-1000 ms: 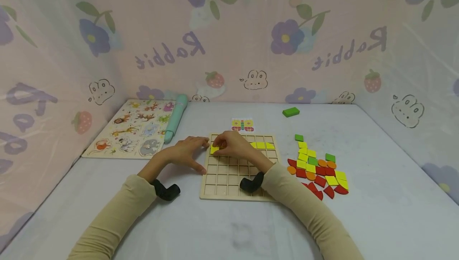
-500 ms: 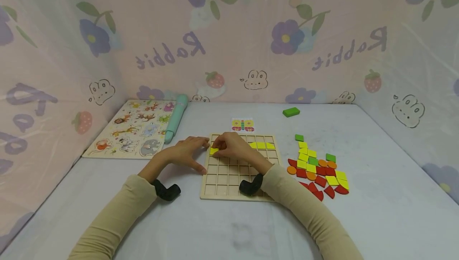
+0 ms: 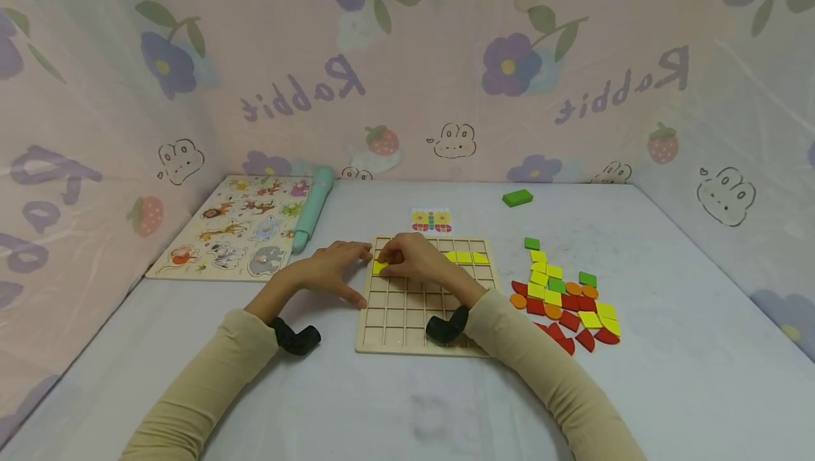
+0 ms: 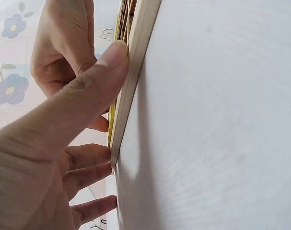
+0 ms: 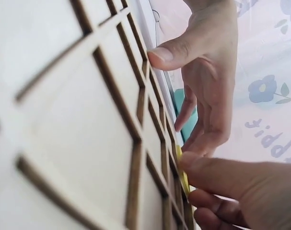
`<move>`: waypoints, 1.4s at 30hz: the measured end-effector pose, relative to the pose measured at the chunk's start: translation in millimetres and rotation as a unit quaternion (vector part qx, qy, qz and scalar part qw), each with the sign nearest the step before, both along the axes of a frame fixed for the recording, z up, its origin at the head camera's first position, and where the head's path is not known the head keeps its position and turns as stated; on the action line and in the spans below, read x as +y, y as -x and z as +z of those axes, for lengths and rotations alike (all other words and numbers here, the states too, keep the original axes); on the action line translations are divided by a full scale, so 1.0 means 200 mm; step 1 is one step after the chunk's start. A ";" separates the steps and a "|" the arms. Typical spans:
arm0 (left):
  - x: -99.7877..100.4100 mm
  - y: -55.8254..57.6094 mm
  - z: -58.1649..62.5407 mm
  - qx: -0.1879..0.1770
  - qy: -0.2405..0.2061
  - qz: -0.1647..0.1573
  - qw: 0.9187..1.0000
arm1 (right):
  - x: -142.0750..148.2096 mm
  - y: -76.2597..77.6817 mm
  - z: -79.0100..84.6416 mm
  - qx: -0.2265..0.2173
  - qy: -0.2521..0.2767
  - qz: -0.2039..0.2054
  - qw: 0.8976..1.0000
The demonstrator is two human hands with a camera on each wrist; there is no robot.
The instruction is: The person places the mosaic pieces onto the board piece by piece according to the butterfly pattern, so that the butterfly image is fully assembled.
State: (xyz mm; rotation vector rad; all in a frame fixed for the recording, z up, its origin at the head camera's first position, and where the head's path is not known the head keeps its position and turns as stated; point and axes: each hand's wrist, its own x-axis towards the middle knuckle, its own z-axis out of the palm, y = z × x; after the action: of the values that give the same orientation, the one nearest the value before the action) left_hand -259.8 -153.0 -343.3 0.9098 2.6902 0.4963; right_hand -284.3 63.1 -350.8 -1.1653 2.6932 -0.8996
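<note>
A square wooden grid board [image 3: 395, 318] lies in the middle of the table in the head view. At its upper left corner cell, my right hand [image 3: 417, 257] pinches a yellow tile [image 3: 379, 267] between thumb and fingers. The right wrist view shows the thumb [image 5: 195, 165] right against that tile [image 5: 180, 155], which sits low at the grid's edge. My left hand [image 3: 327, 270] is spread along the board's left side, its thumb [image 4: 114, 53] and fingertips touching the wooden rim [image 4: 131, 72]. More yellow tiles [image 3: 463, 257] fill cells to the right, partly hidden behind my right hand.
A small card [image 3: 431, 221] with a butterfly pattern lies behind the board. Loose red, yellow, green and orange pieces [image 3: 554, 298] are scattered at the right. A green block [image 3: 518, 198] is further back. An animal puzzle board [image 3: 216, 235] and teal stick [image 3: 312, 210] lie left.
</note>
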 end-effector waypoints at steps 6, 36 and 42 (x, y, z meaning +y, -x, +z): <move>0.00 0.00 0.00 0.001 0.002 0.000 1.000 | 0.05 0.00 0.06 0.030 0.011 0.006 0.999; 0.00 0.01 -0.01 0.013 0.014 -0.003 1.000 | 1.17 -0.17 0.16 0.047 -0.017 -0.197 0.979; 0.01 0.00 0.00 0.015 0.010 -0.009 1.000 | 1.28 -0.16 0.15 0.022 -0.048 -0.197 0.979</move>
State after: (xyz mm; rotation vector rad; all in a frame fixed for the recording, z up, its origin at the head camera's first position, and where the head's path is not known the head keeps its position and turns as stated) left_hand -259.7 -151.9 -342.7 0.9442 2.7065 0.4551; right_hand -252.2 319.3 -320.0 -0.6477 3.0245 -0.7775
